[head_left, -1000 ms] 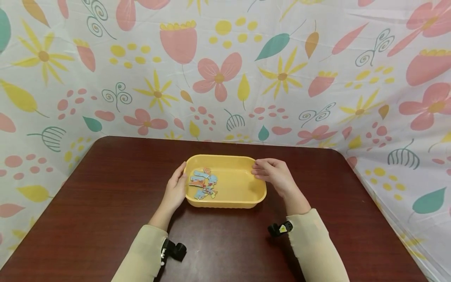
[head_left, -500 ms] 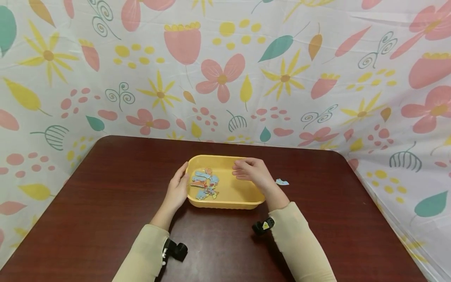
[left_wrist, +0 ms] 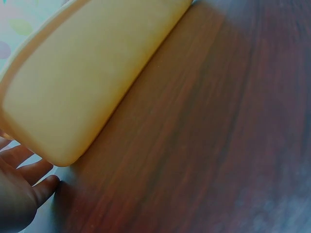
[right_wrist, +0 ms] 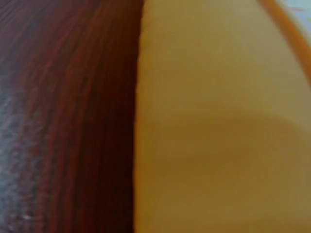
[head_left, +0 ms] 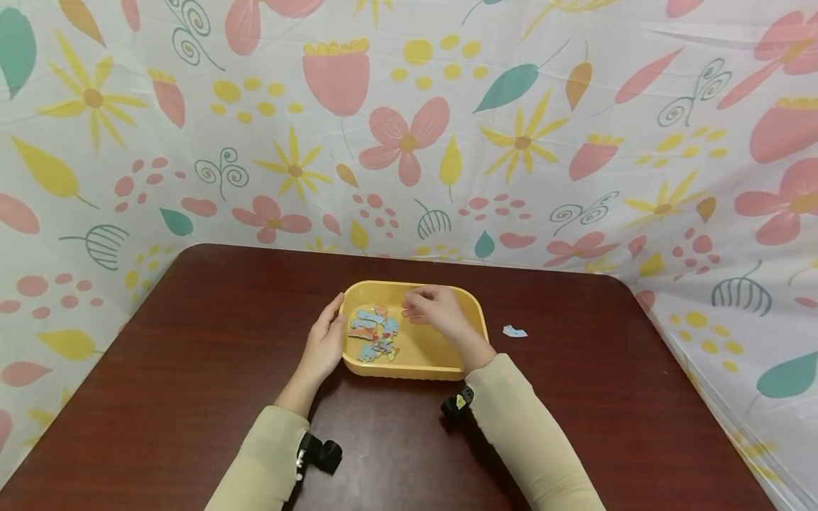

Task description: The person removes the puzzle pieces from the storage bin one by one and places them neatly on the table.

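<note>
My left hand [head_left: 324, 344] rests against the left end of the yellow plastic tray [head_left: 418, 371]. The left wrist view shows the fingers of that hand [left_wrist: 22, 187] fairly straight beside the tray's outer wall [left_wrist: 92, 77]. Above the middle of the tray is my right hand [head_left: 437, 312], its fingers loosely bent and pointing left, with nothing visible in them. Several small flat pieces [head_left: 364, 332], blue, orange and yellow like jigsaw puzzle pieces, lie at the tray's left side. Only table and tray wall [right_wrist: 209, 97] appear in the right wrist view; the hand is out of frame there.
One light blue piece [head_left: 514, 331] lies on the dark wooden table [head_left: 607, 397], right of the tray. A white cloth with printed flowers [head_left: 409, 142] hangs behind the table and along its sides. Small black cameras [head_left: 319, 453] sit at both wrists.
My right hand has moved left from the tray's right rim to above its middle. The light blue piece on the table, earlier behind that hand, is now visible. The left hand stays put.
</note>
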`<move>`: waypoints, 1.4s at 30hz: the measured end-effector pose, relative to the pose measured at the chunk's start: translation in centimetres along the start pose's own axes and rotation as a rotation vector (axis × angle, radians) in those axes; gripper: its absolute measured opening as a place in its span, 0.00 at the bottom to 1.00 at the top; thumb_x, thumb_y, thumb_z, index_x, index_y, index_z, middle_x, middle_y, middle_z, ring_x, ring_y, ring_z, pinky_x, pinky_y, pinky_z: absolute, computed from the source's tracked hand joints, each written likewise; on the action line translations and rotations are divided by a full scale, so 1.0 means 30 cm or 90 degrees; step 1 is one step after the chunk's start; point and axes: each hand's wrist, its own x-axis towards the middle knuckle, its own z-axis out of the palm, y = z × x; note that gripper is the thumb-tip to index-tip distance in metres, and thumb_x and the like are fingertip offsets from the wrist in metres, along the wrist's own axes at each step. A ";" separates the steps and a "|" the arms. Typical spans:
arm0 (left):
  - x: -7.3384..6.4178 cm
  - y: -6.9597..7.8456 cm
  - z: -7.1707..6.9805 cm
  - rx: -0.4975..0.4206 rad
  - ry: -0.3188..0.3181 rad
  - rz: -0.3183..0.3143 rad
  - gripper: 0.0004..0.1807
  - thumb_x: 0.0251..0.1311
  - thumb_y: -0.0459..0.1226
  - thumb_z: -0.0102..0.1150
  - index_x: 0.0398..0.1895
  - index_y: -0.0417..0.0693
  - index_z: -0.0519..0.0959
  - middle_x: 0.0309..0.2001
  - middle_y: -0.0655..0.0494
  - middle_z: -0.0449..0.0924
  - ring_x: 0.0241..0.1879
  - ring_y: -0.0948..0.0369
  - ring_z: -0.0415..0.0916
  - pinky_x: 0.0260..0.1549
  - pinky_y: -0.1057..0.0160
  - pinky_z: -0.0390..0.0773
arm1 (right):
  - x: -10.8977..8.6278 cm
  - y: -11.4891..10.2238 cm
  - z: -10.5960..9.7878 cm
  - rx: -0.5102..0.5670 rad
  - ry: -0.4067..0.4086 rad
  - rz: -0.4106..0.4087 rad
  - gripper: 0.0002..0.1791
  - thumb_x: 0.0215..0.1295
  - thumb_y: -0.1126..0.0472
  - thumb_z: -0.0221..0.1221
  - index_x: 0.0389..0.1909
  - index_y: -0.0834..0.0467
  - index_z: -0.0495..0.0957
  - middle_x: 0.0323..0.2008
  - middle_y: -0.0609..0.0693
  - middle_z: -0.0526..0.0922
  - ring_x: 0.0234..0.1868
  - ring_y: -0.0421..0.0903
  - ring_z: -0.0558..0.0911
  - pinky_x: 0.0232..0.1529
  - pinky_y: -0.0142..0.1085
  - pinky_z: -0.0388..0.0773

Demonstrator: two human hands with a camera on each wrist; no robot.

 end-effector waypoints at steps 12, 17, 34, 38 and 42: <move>-0.003 0.009 -0.001 0.001 0.002 -0.003 0.26 0.73 0.36 0.36 0.72 0.44 0.55 0.72 0.47 0.55 0.70 0.51 0.55 0.66 0.48 0.60 | 0.019 0.036 0.038 -0.118 0.000 -0.003 0.15 0.66 0.61 0.56 0.45 0.68 0.80 0.38 0.65 0.84 0.38 0.56 0.85 0.35 0.40 0.82; -0.003 0.008 -0.002 -0.009 0.012 0.008 0.26 0.73 0.35 0.36 0.72 0.44 0.56 0.72 0.46 0.56 0.69 0.51 0.56 0.67 0.48 0.59 | 0.023 0.042 0.054 -0.162 0.007 -0.002 0.13 0.64 0.60 0.58 0.42 0.66 0.82 0.33 0.60 0.85 0.29 0.46 0.82 0.27 0.32 0.78; -0.003 0.005 0.009 -0.013 0.008 0.004 0.25 0.73 0.35 0.36 0.72 0.44 0.56 0.72 0.47 0.55 0.70 0.51 0.55 0.66 0.49 0.60 | 0.041 0.089 0.074 -0.322 -0.013 -0.019 0.17 0.58 0.56 0.65 0.45 0.62 0.82 0.41 0.54 0.83 0.38 0.45 0.79 0.37 0.34 0.77; 0.001 0.003 0.007 -0.015 0.003 0.002 0.26 0.73 0.35 0.35 0.72 0.43 0.55 0.72 0.47 0.55 0.70 0.51 0.55 0.66 0.49 0.61 | 0.042 0.081 0.080 -0.344 -0.031 -0.010 0.19 0.57 0.56 0.66 0.46 0.62 0.81 0.41 0.54 0.83 0.37 0.45 0.78 0.37 0.35 0.76; 0.001 0.003 0.005 -0.016 0.004 -0.002 0.25 0.73 0.35 0.35 0.72 0.44 0.56 0.72 0.47 0.55 0.70 0.52 0.55 0.66 0.50 0.61 | 0.044 0.077 0.086 -0.390 -0.045 -0.020 0.18 0.59 0.56 0.65 0.47 0.61 0.81 0.43 0.54 0.83 0.42 0.47 0.79 0.43 0.37 0.77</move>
